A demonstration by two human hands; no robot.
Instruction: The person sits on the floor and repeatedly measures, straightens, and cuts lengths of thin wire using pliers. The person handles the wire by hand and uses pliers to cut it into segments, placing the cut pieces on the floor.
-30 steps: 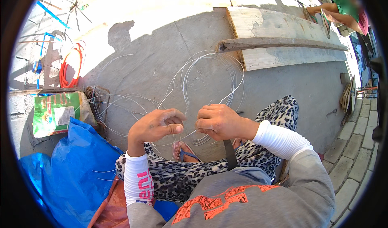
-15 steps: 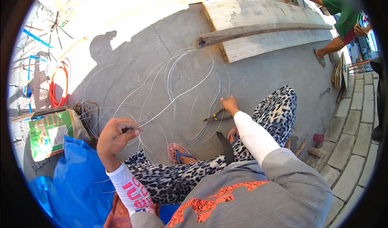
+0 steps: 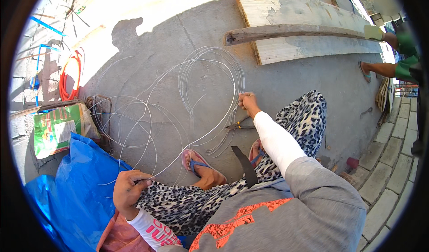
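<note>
While both hands met over the lap a second ago, they now stretch apart: the left hand (image 3: 128, 190), near left, pinches one end of a thin steel wire (image 3: 196, 138); the right hand (image 3: 247, 102) pinches it farther off, beside the pliers (image 3: 239, 125). Springy grey coils (image 3: 210, 73) loop across rough concrete floor (image 3: 308, 80).

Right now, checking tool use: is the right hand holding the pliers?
No, the right hand pinches the wire; the pliers lie on the concrete below it.
</note>
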